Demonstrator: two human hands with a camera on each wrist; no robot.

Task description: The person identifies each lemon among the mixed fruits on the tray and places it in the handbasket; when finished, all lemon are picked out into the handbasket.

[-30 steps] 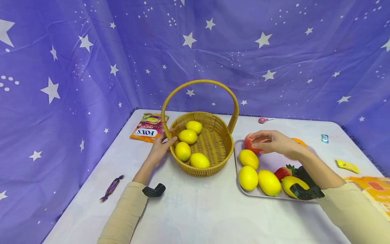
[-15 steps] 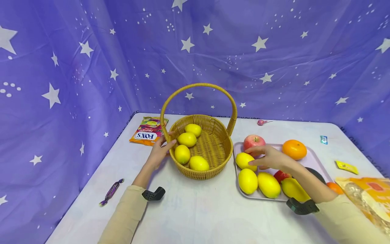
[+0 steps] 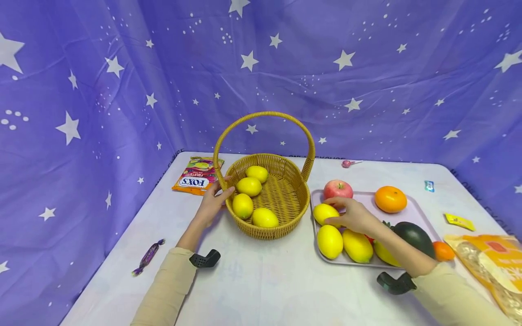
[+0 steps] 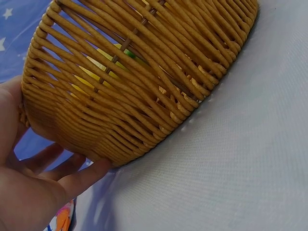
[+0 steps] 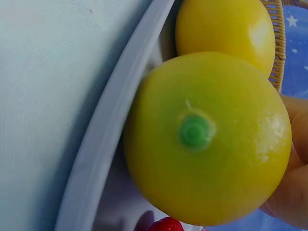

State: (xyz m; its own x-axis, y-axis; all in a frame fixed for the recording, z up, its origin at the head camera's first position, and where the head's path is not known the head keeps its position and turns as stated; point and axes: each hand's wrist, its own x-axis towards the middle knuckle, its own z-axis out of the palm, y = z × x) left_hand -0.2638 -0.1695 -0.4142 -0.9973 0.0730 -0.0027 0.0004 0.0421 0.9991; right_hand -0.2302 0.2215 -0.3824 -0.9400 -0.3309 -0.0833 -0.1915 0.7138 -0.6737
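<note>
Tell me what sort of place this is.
Probably a staged tabletop set: starry purple cloth hangs behind a white-covered table, where a wicker basket stands beside a tray of assorted fruit.

"FOX'S", "FRUITS", upside down on candy bag [image 3: 198, 174], partly hidden lettering along backdrop [image 3: 261, 72]

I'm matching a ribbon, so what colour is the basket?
The basket is golden brown; the head view shows it best.

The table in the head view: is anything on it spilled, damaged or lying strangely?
Nothing looks spilled or damaged. One mild oddity: the candy bag, left of the basket, has its lettering upside down in this view.
</note>
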